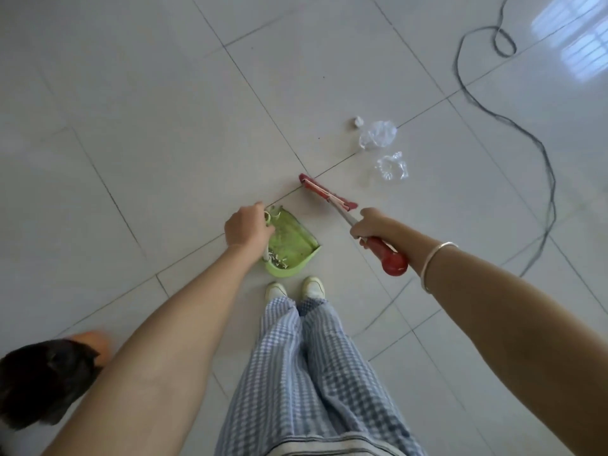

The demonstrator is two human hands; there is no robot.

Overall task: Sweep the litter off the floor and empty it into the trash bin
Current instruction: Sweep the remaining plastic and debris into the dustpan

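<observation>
My right hand (368, 223) is closed around the broom (348, 218), gripping its thin metal shaft just above the thick red grip, whose rounded end sticks out behind my wrist toward the lower right. The broom's long axis runs diagonally from that red end up and to the left, pointing at the centre of the frame. Its narrow red head (325, 192) lies on the floor there, stretched along nearly the same slant.

My left hand (245, 227) is curled round the pale upright handle of the green dustpan (292, 245), which sits on the floor just in front of my white shoes (314, 286). The pan's rounded back is toward my feet and its straight open lip faces the upper right, toward the broom head, near it but not touching. Small pale scraps (276, 258) lie in the pan's back.

Beyond the broom head, further to the upper right, the litter lies on the tiled floor (148, 110): two crumpled clear plastic pieces (378, 134) and a small white paper ball (358, 121). A black cable (546, 159) loops along the right of the frame. A silver bangle (437, 261) circles my right wrist.
</observation>
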